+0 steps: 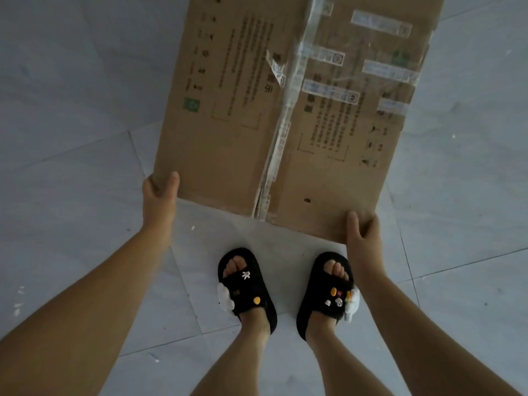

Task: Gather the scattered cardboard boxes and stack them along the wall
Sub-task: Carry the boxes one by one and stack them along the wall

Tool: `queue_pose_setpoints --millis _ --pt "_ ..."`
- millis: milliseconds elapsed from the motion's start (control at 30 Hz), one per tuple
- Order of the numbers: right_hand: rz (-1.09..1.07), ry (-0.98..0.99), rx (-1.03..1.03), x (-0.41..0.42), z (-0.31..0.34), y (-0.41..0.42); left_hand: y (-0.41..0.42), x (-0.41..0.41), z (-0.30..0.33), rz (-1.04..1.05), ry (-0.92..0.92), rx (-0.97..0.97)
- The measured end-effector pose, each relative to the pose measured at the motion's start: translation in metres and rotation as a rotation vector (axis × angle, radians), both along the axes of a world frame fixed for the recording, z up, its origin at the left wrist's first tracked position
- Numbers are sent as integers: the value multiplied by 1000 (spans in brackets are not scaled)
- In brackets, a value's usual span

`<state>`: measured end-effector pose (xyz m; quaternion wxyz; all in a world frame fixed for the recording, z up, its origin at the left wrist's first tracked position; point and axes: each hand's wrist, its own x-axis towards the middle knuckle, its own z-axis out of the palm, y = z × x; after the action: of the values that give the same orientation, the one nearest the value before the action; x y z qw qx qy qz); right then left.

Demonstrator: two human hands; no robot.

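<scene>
I have the box (pixel 285 110) by its near edge, one corner in each of my hands, set wide apart so a piece this broad does not twist or swing. My left hand (pixel 158 195) is at nine o'clock, thumb lying on top of the corner and, I judge, the fingers curled underneath, out of sight. My right hand (pixel 361 227) is at three o'clock and clamps the other corner the same way, thumb on the upper face. The box looks flattened, with clear tape (pixel 288 104) running down its middle seam, and it stretches away from me toward twelve o'clock, over the tiled floor (pixel 71 138). I cannot tell whether its far end rests on the floor or hangs free. My sandals (pixel 247 290) stand at six o'clock, just behind the near edge, so I will not step on it. No wall is in view, so the stacking has not begun with this one.
</scene>
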<state>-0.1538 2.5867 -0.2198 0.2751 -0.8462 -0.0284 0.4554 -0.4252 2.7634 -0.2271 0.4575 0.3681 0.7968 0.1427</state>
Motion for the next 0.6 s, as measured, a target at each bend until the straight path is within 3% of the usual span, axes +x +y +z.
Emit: queue_pose_setpoints --millis 233,433,600 --pt "-225 58 108 14 48 16 3 21 46 187 -142 124" --pt "-404 90 247 44 170 49 23 55 165 373 -272 237" --pt "-364 108 236 46 271 65 36 63 274 395 -189 315"
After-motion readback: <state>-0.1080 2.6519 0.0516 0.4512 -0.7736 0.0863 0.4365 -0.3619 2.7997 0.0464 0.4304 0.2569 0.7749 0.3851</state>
